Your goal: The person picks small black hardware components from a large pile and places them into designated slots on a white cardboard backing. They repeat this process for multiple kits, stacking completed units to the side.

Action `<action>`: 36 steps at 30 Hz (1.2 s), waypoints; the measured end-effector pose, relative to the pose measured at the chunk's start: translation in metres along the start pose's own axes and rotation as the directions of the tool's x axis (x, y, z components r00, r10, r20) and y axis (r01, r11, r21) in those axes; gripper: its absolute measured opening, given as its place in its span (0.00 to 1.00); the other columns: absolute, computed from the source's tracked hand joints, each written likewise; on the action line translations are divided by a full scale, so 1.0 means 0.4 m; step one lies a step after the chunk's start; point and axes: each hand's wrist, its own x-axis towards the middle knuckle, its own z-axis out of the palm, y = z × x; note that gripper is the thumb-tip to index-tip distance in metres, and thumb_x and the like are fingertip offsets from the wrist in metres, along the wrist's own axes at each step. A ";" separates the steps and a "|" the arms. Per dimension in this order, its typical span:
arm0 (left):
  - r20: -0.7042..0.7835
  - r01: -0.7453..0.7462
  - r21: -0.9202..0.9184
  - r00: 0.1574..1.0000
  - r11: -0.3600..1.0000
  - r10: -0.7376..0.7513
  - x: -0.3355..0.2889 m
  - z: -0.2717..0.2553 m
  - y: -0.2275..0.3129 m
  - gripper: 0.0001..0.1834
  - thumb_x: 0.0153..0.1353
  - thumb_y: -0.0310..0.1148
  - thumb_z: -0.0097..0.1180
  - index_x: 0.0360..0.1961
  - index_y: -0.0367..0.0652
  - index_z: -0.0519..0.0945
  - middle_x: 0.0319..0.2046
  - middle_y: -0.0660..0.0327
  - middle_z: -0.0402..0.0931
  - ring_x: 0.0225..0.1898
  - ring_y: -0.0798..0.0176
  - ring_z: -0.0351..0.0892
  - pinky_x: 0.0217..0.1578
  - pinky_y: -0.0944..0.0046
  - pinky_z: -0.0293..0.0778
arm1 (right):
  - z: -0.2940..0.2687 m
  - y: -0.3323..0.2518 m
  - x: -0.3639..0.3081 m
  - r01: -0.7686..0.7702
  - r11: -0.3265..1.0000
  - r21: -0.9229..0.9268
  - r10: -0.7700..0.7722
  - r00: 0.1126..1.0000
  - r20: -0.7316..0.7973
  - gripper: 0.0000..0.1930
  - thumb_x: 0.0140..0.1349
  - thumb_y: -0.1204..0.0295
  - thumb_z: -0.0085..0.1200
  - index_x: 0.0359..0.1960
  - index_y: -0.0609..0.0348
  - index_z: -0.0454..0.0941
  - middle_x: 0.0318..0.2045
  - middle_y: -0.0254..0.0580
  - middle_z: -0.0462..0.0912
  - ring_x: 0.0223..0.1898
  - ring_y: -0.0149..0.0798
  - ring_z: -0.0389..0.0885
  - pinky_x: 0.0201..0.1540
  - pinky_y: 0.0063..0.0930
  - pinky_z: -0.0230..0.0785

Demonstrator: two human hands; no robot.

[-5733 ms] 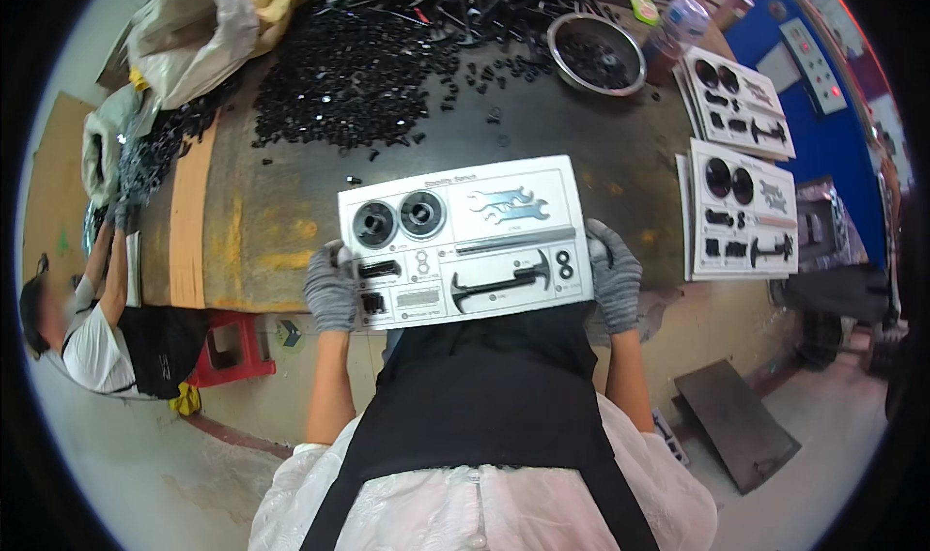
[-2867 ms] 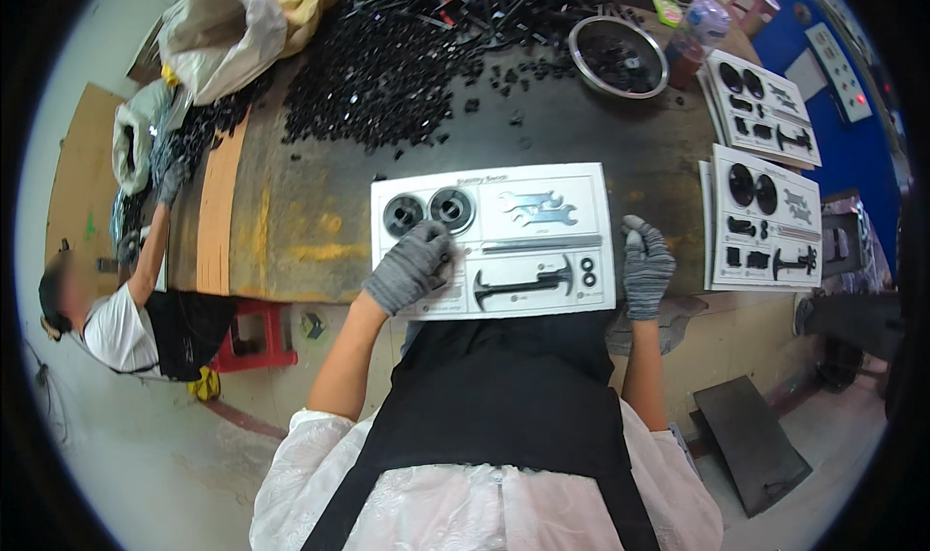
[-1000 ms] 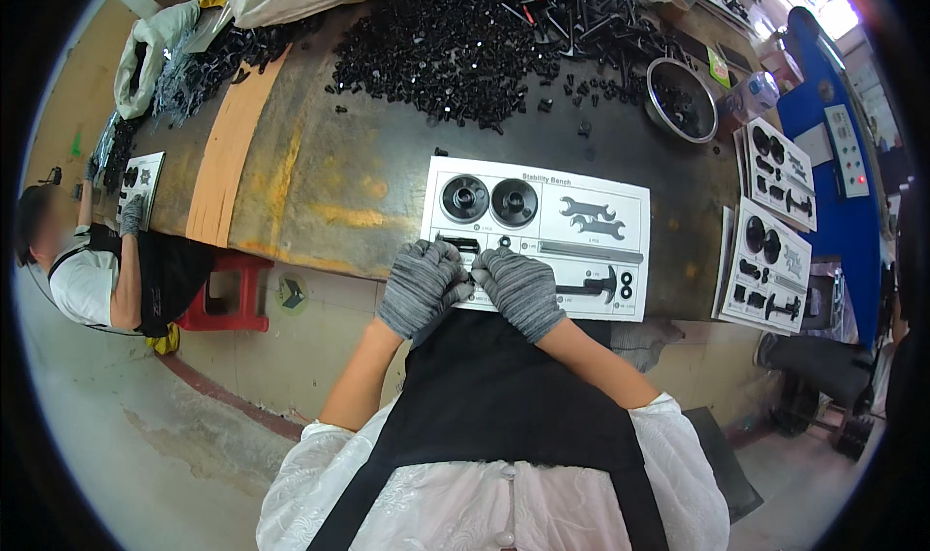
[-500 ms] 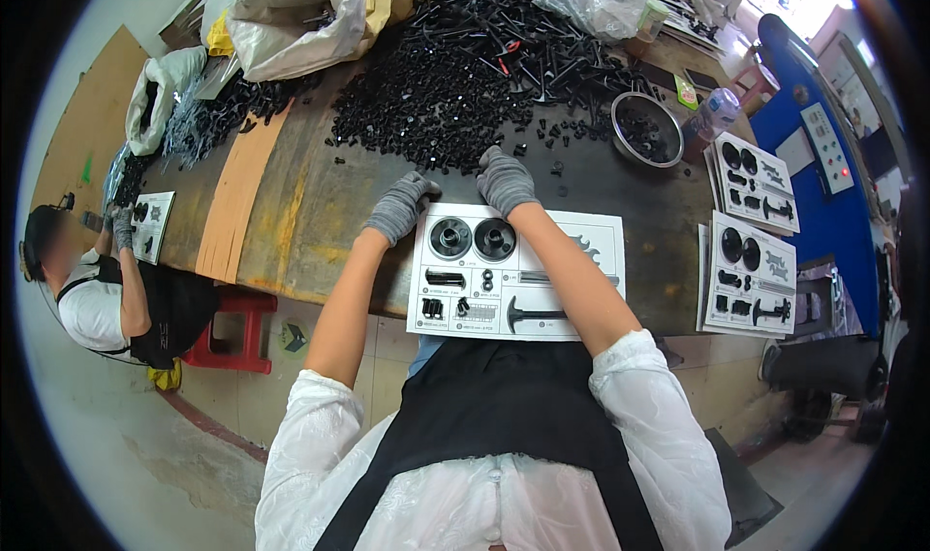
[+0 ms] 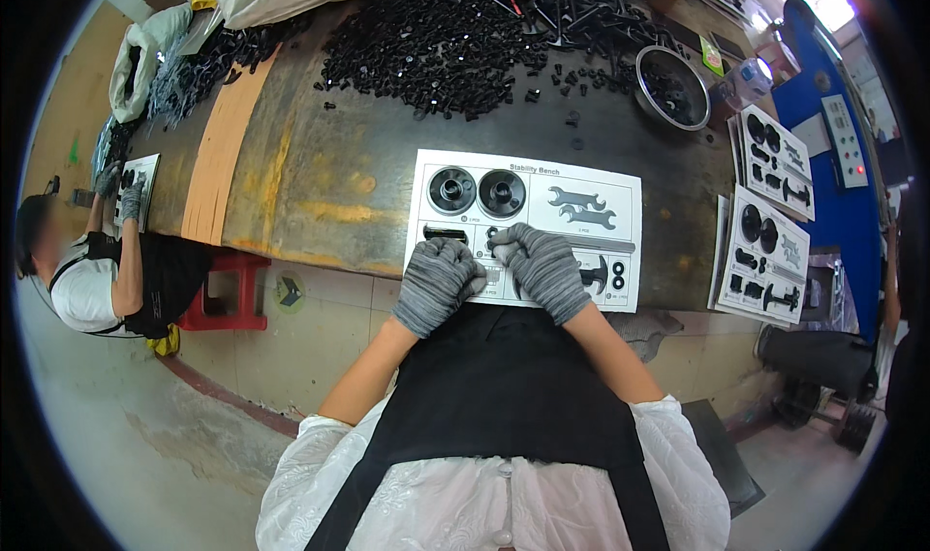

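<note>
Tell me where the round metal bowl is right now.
In the head view, the round metal bowl sits at the bench's far right, beside the pile of black parts.

Even, fairly bright light fills the scene, with the brightest patch blown out at the upper right corner. The tabletop point(image 5: 329, 178) shows dull sheen on its worn brown patches, and the white card point(image 5: 601, 178) reads crisp without glare. Shadows are soft and short under the left hand point(image 5: 438, 282) and right hand point(image 5: 542, 268). The fisheye bends the tabletop edge and squeezes things near the rim, where a black vignette closes the circle. The centre is sharp; the rim is softer.
</note>
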 end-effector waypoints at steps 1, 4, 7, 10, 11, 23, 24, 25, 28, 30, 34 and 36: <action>-0.020 0.024 -0.005 0.999 1.000 -0.024 -0.012 0.009 -0.005 0.16 0.43 0.41 0.72 0.33 0.51 0.83 0.34 0.65 0.76 0.41 0.58 0.75 0.45 0.55 0.69 | 0.008 -0.004 -0.007 0.026 0.996 -0.084 -0.026 1.000 -0.002 0.10 0.60 0.66 0.59 0.40 0.56 0.81 0.33 0.43 0.86 0.35 0.43 0.85 0.42 0.33 0.75; -0.070 0.154 0.006 0.986 0.988 -0.153 -0.014 -0.008 -0.001 0.20 0.41 0.42 0.73 0.36 0.50 0.82 0.36 0.62 0.76 0.43 0.56 0.74 0.46 0.54 0.69 | 0.038 -0.016 -0.018 0.043 0.966 -0.256 -0.027 0.997 0.068 0.10 0.63 0.63 0.54 0.40 0.53 0.79 0.34 0.40 0.85 0.37 0.43 0.83 0.41 0.37 0.75; -0.007 0.213 0.076 0.977 0.974 -0.213 -0.007 -0.021 -0.010 0.25 0.40 0.45 0.73 0.40 0.48 0.82 0.39 0.59 0.75 0.45 0.53 0.73 0.46 0.53 0.69 | 0.070 0.003 -0.018 0.089 0.931 -0.354 -0.068 0.995 0.072 0.09 0.63 0.61 0.53 0.39 0.50 0.77 0.33 0.38 0.84 0.36 0.43 0.83 0.39 0.39 0.74; 0.133 0.144 0.154 0.977 0.978 -0.165 -0.012 -0.019 -0.018 0.24 0.43 0.48 0.70 0.41 0.48 0.82 0.39 0.59 0.76 0.45 0.53 0.73 0.46 0.53 0.69 | 0.079 -0.001 -0.020 0.100 0.918 -0.385 -0.073 0.994 0.086 0.08 0.63 0.61 0.53 0.37 0.50 0.77 0.32 0.39 0.83 0.35 0.44 0.82 0.37 0.41 0.73; 0.113 0.135 0.142 0.982 0.981 -0.151 -0.016 -0.017 -0.019 0.24 0.43 0.48 0.70 0.41 0.48 0.82 0.39 0.59 0.76 0.45 0.53 0.73 0.46 0.53 0.69 | 0.081 -0.003 -0.020 0.104 0.916 -0.388 -0.076 0.993 0.087 0.08 0.63 0.62 0.53 0.37 0.51 0.76 0.31 0.39 0.83 0.35 0.45 0.82 0.37 0.41 0.73; 0.027 0.170 -0.024 0.985 0.985 -0.169 0.037 -0.073 -0.022 0.26 0.49 0.56 0.64 0.42 0.48 0.83 0.41 0.59 0.75 0.45 0.55 0.74 0.47 0.54 0.68 | 0.012 -0.050 0.037 0.068 0.963 -0.262 -0.090 0.993 -0.073 0.10 0.64 0.62 0.53 0.43 0.50 0.78 0.37 0.41 0.83 0.40 0.45 0.82 0.45 0.38 0.74; -0.028 0.202 0.016 0.979 0.979 -0.201 0.075 -0.074 -0.030 0.25 0.53 0.54 0.63 0.45 0.48 0.81 0.42 0.60 0.74 0.44 0.54 0.74 0.47 0.55 0.70 | -0.005 -0.040 0.085 0.090 0.954 -0.287 -0.135 0.981 -0.139 0.11 0.64 0.62 0.52 0.45 0.49 0.77 0.38 0.42 0.83 0.42 0.45 0.82 0.47 0.38 0.74; -0.032 0.155 -0.009 0.987 0.988 -0.155 0.126 -0.101 -0.037 0.20 0.57 0.48 0.62 0.47 0.49 0.79 0.43 0.60 0.74 0.44 0.53 0.75 0.47 0.55 0.71 | -0.023 -0.024 0.149 0.106 0.944 -0.312 -0.176 0.963 -0.206 0.12 0.64 0.63 0.52 0.47 0.49 0.77 0.40 0.43 0.82 0.44 0.46 0.81 0.48 0.39 0.73; -0.163 0.242 0.058 0.959 0.969 -0.230 0.305 -0.041 -0.135 0.13 0.61 0.34 0.59 0.47 0.49 0.79 0.44 0.54 0.75 0.45 0.47 0.77 0.47 0.53 0.74 | -0.054 0.035 0.379 0.181 0.896 -0.405 -0.312 0.906 -0.286 0.13 0.62 0.66 0.55 0.48 0.50 0.76 0.42 0.45 0.82 0.47 0.47 0.80 0.51 0.39 0.72; -0.214 0.287 0.045 0.938 0.957 -0.272 0.379 0.034 -0.272 0.12 0.60 0.31 0.58 0.46 0.49 0.79 0.45 0.53 0.75 0.43 0.45 0.77 0.47 0.51 0.74 | -0.011 0.067 0.495 0.164 0.881 -0.445 -0.321 0.896 -0.306 0.15 0.58 0.68 0.59 0.48 0.51 0.76 0.41 0.44 0.82 0.45 0.47 0.80 0.50 0.38 0.72; -0.092 0.364 0.111 0.930 0.925 -0.355 0.465 0.085 -0.300 0.14 0.56 0.32 0.60 0.44 0.48 0.76 0.42 0.51 0.75 0.45 0.44 0.77 0.45 0.48 0.74 | -0.010 0.063 0.553 0.046 0.888 -0.457 -0.220 0.915 -0.337 0.17 0.55 0.69 0.59 0.47 0.49 0.73 0.39 0.42 0.82 0.43 0.47 0.81 0.47 0.38 0.74; -0.019 0.383 0.140 0.923 0.913 -0.384 0.477 0.077 -0.289 0.14 0.53 0.32 0.62 0.42 0.47 0.76 0.41 0.51 0.75 0.45 0.45 0.78 0.45 0.49 0.74 | -0.022 0.072 0.559 0.001 0.887 -0.461 -0.160 0.939 -0.306 0.15 0.55 0.71 0.55 0.46 0.49 0.73 0.38 0.43 0.83 0.41 0.47 0.82 0.45 0.39 0.74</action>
